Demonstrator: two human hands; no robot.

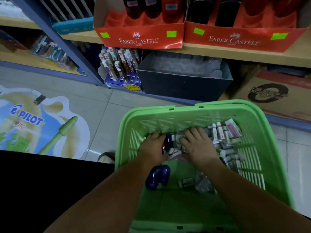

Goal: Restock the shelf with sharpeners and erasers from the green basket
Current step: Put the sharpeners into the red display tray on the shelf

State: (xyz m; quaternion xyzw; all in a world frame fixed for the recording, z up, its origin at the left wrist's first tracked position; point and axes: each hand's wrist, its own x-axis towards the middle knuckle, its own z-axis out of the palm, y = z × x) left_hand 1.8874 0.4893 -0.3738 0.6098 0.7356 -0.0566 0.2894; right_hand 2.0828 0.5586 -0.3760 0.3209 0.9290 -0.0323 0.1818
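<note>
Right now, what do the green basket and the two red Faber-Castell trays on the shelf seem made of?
Green basket: likely moulded plastic, smooth with a soft sheen; slotted walls, rounded rim. Left red tray and right red tray: probably printed cardboard, slightly glossy; bent, creased front edges show.

Labels on the erasers point(223, 132) blur (unreadable); green basket point(185, 109) cut off below.

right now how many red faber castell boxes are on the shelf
2. The left box sits on the shelf above the pen display; the right box stands against it. Others may be hidden beyond the frame's edge.
</note>
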